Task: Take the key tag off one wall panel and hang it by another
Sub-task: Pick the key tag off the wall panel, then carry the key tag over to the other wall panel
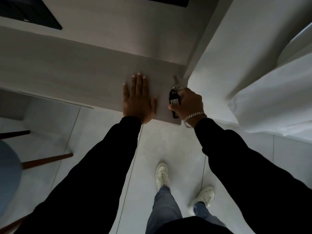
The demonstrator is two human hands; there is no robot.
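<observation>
A black key tag (174, 98) with a pale label and a metal key (176, 80) on its ring lies against the grey wood-grain wall panel (76, 73). My right hand (187, 103), with a silver chain bracelet on the wrist, is closed around the tag near the panel's right edge. My left hand (137, 97) is pressed flat on the same panel, fingers spread, a short way left of the tag. Whether a hook holds the tag is hidden.
White curtains (253, 81) hang right beside the panel's right edge. A chair with brown wooden legs (47, 160) and a blue seat stands at the left. Pale floor tiles (160, 146) and my white shoes are below. Dark framed shapes (30, 12) are on the wall above.
</observation>
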